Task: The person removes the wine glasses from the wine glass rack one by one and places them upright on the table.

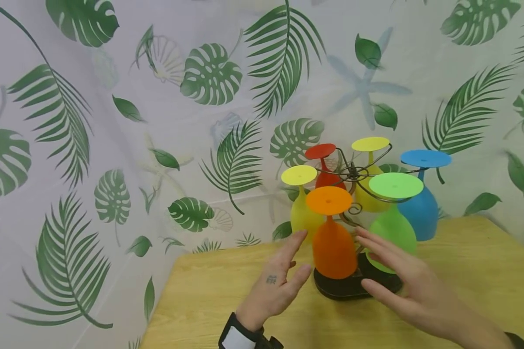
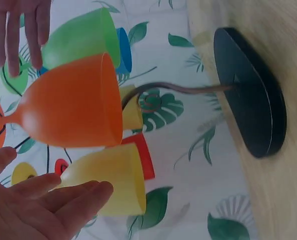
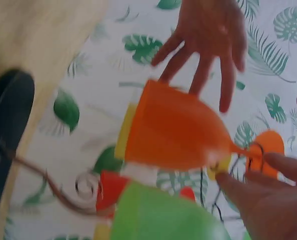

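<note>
In the head view, several coloured plastic wine glasses hang upside down by their feet from a dark metal wire rack [image 1: 352, 172] on a black base [image 1: 338, 291]. The orange glass [image 1: 334, 252] is nearest, between my two hands. My left hand [image 1: 276, 286] is on its left, fingers extended and thumb apart, near the left yellow glass [image 1: 304, 213]. My right hand [image 1: 412, 291] reaches in from the right with straight fingers, overlapping the green glass [image 1: 393, 232]; whether it touches is unclear. Both palms hold nothing. In the left wrist view, the orange bowl [image 2: 73, 102] hangs above the base.
Behind hang a red glass [image 1: 329, 182], another yellow glass [image 1: 371, 191] and a blue glass [image 1: 422, 208]. The rack stands on a wood-grain table [image 1: 209, 291]. A leaf-patterned curtain [image 1: 157, 121] rises close behind the table.
</note>
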`<state>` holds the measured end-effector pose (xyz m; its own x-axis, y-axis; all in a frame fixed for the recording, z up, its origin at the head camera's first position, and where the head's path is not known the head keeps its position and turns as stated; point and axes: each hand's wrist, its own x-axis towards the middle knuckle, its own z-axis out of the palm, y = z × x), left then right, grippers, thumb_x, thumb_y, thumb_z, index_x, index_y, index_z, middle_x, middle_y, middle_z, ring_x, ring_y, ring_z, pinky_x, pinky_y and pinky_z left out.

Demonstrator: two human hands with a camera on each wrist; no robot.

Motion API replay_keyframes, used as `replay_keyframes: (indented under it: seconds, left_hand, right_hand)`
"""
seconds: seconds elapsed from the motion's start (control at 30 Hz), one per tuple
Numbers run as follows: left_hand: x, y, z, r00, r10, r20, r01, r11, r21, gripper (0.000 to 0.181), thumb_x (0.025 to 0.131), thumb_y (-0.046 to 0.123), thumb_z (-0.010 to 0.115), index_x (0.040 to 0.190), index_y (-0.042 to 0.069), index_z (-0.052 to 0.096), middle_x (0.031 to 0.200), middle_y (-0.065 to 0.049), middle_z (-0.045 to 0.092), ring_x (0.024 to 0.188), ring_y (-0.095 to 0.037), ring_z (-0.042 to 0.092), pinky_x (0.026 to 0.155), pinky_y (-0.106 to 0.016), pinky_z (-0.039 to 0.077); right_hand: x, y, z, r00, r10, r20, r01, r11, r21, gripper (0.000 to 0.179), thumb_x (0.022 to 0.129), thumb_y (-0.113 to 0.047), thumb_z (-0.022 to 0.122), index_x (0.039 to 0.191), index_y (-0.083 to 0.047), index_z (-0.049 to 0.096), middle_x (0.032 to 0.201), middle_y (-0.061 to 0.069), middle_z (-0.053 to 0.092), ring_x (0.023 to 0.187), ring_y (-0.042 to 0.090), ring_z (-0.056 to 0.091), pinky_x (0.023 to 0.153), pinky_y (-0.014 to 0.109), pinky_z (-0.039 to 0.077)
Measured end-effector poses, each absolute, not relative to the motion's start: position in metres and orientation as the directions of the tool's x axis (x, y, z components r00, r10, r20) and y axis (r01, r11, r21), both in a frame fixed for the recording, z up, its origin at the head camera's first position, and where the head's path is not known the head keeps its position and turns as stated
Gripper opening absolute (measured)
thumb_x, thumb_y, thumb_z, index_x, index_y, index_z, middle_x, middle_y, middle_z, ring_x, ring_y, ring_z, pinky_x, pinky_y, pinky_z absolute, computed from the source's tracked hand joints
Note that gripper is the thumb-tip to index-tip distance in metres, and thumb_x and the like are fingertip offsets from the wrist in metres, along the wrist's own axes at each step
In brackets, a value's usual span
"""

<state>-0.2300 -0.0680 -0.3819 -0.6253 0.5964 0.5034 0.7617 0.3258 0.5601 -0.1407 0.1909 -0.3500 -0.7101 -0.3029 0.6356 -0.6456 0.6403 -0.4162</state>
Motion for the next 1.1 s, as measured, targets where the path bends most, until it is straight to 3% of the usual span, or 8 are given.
replay_keyframes:
  seconds: [0.13, 0.23, 0.4, 0.57, 0.77, 1.1]
  left_hand:
    - [-0.231, -0.061, -0.388, -0.654, 0.555, 0.515, 0.733, 0.297, 0.612, 0.059, 0.102, 0.022, 0.050, 0.154, 0.022, 0.023, 0.157, -0.005, 0.025, 0.128, -0.030, 0.044, 0.091, -0.050, 0.051]
    - [-0.232, -0.057, -0.393, -0.652, 0.524, 0.548, 0.743, 0.295, 0.601, 0.058, 0.101, 0.018, 0.051, 0.154, 0.021, 0.026, 0.155, -0.011, 0.028, 0.122, -0.036, 0.049, 0.087, -0.052, 0.053]
    - [-0.232, -0.050, -0.401, -0.660, 0.492, 0.568, 0.743, 0.316, 0.590, 0.056, 0.101, 0.021, 0.050, 0.152, 0.023, 0.029, 0.152, -0.006, 0.036, 0.118, -0.027, 0.054, 0.083, -0.044, 0.056]
    - [-0.224, -0.045, -0.406, -0.681, 0.469, 0.562, 0.722, 0.303, 0.622, 0.056, 0.102, 0.021, 0.049, 0.153, 0.023, 0.026, 0.152, 0.002, 0.035, 0.122, -0.018, 0.050, 0.084, -0.042, 0.055]
    - [-0.219, -0.039, -0.410, -0.682, 0.472, 0.558, 0.713, 0.261, 0.651, 0.055, 0.103, 0.017, 0.048, 0.153, 0.016, 0.025, 0.152, 0.000, 0.035, 0.125, -0.016, 0.047, 0.086, -0.042, 0.055]
    - [-0.234, -0.032, -0.397, -0.649, 0.471, 0.598, 0.749, 0.255, 0.612, 0.055, 0.103, 0.016, 0.046, 0.153, 0.011, 0.024, 0.154, 0.001, 0.030, 0.131, -0.011, 0.039, 0.090, -0.033, 0.052]
  right_hand:
    - [-0.152, 0.164, -0.357, -0.753, -0.215, 0.622, -0.618, 0.556, -0.556, 0.065, 0.086, -0.013, 0.073, 0.144, -0.010, 0.044, 0.154, 0.004, 0.030, 0.134, 0.026, 0.035, 0.094, 0.049, 0.047]
    - [-0.161, 0.151, -0.364, -0.793, -0.149, 0.591, -0.580, 0.481, -0.657, 0.065, 0.088, -0.011, 0.070, 0.146, -0.005, 0.040, 0.156, 0.010, 0.025, 0.135, 0.036, 0.031, 0.094, 0.060, 0.041]
    - [-0.171, 0.138, -0.378, -0.810, -0.099, 0.578, -0.558, 0.432, -0.708, 0.068, 0.090, -0.009, 0.068, 0.148, -0.003, 0.034, 0.153, 0.021, 0.027, 0.133, 0.040, 0.032, 0.094, 0.059, 0.040]
    - [-0.168, 0.130, -0.386, -0.804, -0.080, 0.590, -0.549, 0.483, -0.683, 0.072, 0.088, -0.011, 0.070, 0.149, -0.005, 0.034, 0.152, 0.021, 0.030, 0.132, 0.040, 0.033, 0.094, 0.065, 0.039]
    - [-0.162, 0.128, -0.387, -0.848, -0.043, 0.529, -0.474, 0.508, -0.719, 0.073, 0.089, -0.017, 0.070, 0.151, -0.006, 0.031, 0.154, 0.023, 0.024, 0.133, 0.044, 0.030, 0.093, 0.070, 0.036]
    - [-0.178, 0.128, -0.371, -0.846, -0.041, 0.531, -0.472, 0.517, -0.714, 0.074, 0.093, -0.025, 0.065, 0.152, -0.003, 0.026, 0.156, 0.023, 0.016, 0.136, 0.044, 0.022, 0.097, 0.071, 0.031]
